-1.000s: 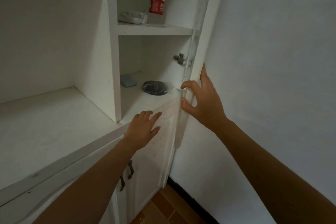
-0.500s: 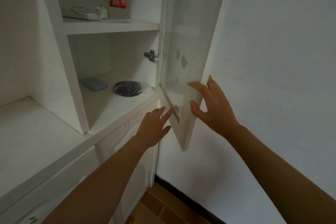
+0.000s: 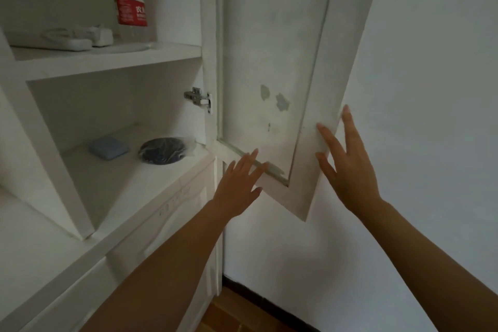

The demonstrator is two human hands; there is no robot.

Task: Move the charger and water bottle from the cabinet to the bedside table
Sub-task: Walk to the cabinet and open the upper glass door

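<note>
The white-framed cabinet door with a frosted, blotched glass panel (image 3: 272, 62) stands swung wide open toward the plain white wall (image 3: 431, 89) on the right, hung on a small metal hinge (image 3: 198, 98) at the cabinet's side. The right hand (image 3: 346, 162) is spread wide with its fingers splayed; its fingertips lie against the outer edge of the door frame near the lower corner, and it grips nothing. The left hand (image 3: 238, 186) is likewise open and flat, fingers extended, reaching toward the bottom rail of the door, its fingertips at or just touching that rail; it holds nothing either. Inside the white painted cabinet (image 3: 113, 65), the upper shelf carries the clear plastic water bottle with a red and white label (image 3: 130, 5), standing upright toward the right of the shelf, its top cut off by the picture's edge. Just beside it on the left lies the white charger with its coiled white cable (image 3: 93, 36), resting flat on the same shelf, next to a long white flat object whose nature cannot be told. On the lower shelf sit a pale blue rounded rectangular case (image 3: 109, 147) and, to its right, a dark round object wrapped in clear plastic (image 3: 163, 153), the two near each other but apart. Below the open compartment is a closed white lower cabinet door (image 3: 172, 224), and reddish-brown floor tiles (image 3: 237, 312) show at the bottom.
</note>
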